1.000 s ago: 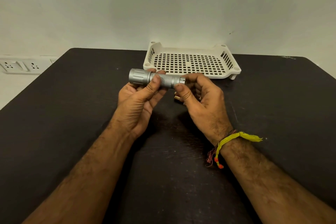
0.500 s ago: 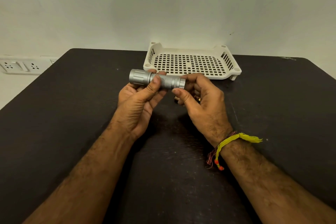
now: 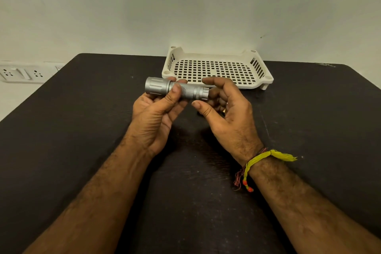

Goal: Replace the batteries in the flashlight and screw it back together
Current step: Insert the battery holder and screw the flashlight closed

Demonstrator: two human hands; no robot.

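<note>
Flashlight work is happening over the black table (image 3: 61, 150), which is filling most of what I am seeing from the head camera, with a pale wall rising behind it. I am looking next at the white perforated tray (image 3: 266, 78), which is sitting at the far edge of the table, just beyond the hands. A white socket strip (image 3: 20, 73) is showing on the wall at the far left.

My left hand (image 3: 152, 115) is holding the silver flashlight (image 3: 177, 89) off the table, lying roughly level and crosswise, with its wide head pointing left and its ribbed tail cap (image 3: 203, 94) pointing right. The thumb is pressing over the front of the barrel while the fingers are curling round behind it, so that hand is gripping the body firmly.

My right hand (image 3: 226, 113) is sitting at the tail end with its fingers spread fairly wide: the forefinger is reaching over above the cap and the thumb is lying just below it, and the other fingers are loosely curling behind. I cannot tell whether either tip is actually touching the cap. Something small and yellowish is glinting among the curled fingers, too small for me to make out.

A yellow thread band (image 3: 266, 156) with reddish strands is tying round the right wrist
</note>
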